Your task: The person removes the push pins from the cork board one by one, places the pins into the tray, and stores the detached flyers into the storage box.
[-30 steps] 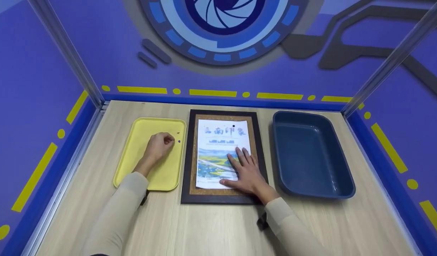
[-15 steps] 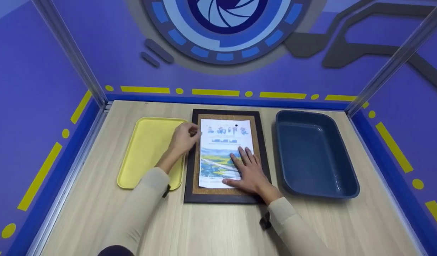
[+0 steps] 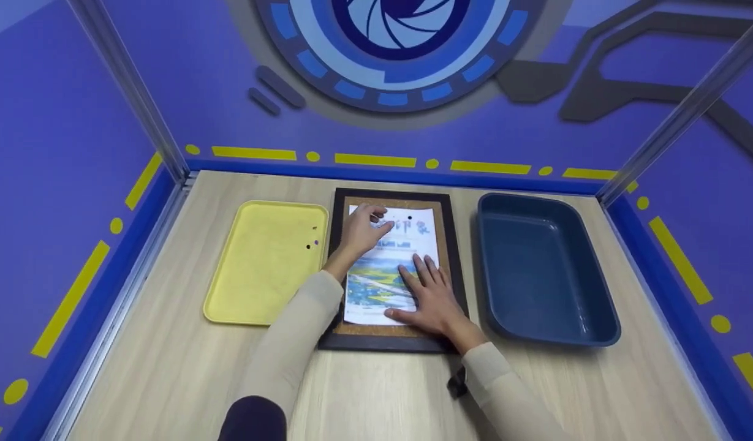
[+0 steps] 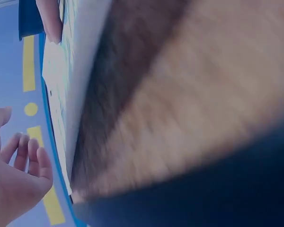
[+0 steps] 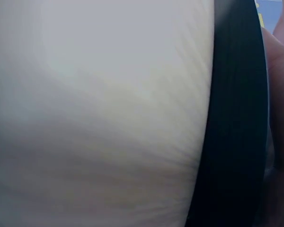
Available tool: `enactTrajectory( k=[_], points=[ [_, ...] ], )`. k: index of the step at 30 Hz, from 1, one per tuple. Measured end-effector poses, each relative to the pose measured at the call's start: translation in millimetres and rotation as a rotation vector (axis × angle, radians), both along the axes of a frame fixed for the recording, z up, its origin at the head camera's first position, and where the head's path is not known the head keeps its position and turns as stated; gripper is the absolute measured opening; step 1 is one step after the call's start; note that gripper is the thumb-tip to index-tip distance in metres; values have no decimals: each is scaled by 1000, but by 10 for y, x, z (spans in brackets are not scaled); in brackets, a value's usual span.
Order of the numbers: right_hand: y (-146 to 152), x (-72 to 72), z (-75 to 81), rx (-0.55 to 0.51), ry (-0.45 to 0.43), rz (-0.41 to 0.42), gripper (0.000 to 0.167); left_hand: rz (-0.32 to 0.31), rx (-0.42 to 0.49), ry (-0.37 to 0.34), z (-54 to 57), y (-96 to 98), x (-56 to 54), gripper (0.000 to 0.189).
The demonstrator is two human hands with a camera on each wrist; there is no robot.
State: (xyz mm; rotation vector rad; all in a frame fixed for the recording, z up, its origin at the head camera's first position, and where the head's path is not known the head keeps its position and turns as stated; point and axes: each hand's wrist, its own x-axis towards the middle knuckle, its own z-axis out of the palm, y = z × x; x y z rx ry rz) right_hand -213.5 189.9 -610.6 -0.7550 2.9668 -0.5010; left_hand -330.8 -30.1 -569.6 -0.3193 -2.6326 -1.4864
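Note:
A sheet of paper (image 3: 376, 263) printed with a landscape and large characters lies on a dark-framed cork board (image 3: 401, 331). A black dot, apparently a pushpin (image 3: 410, 217), shows near its top right. My left hand (image 3: 359, 234) hovers over the paper's upper left, covering part of the lettering. In the left wrist view its fingers (image 4: 33, 156) bend loosely with the thumb apart and nothing visible between them. My right hand (image 3: 431, 300) rests spread on the paper's lower right. Sleeve and strap fill most of the right wrist view.
A yellow tray (image 3: 260, 263) stands left of the board, with several small dark bits near its right side, one of them a black dot (image 3: 309, 247). To the right is a deep blue bin (image 3: 535, 275). Blue-purple panels (image 3: 351, 135) enclose the table on three sides.
My left hand has moved right from the yellow tray onto the upper left of the paper, its thumb and fingers now apart. The right hand has stayed put on the paper.

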Motion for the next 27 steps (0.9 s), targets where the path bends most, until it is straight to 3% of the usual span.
enactTrajectory(
  k=[6, 14, 27],
  points=[
    [-25, -14, -9, 5, -21, 11, 106, -52, 12, -13, -38, 133, -140, 43],
    [-6, 9, -18, -33, -18, -3, 106, -162, -126, -90, -11, 306, -330, 54],
    [4, 9, -10, -29, -7, -3, 105, -107, -101, -160, -198, 423, -443, 47]
  ],
)
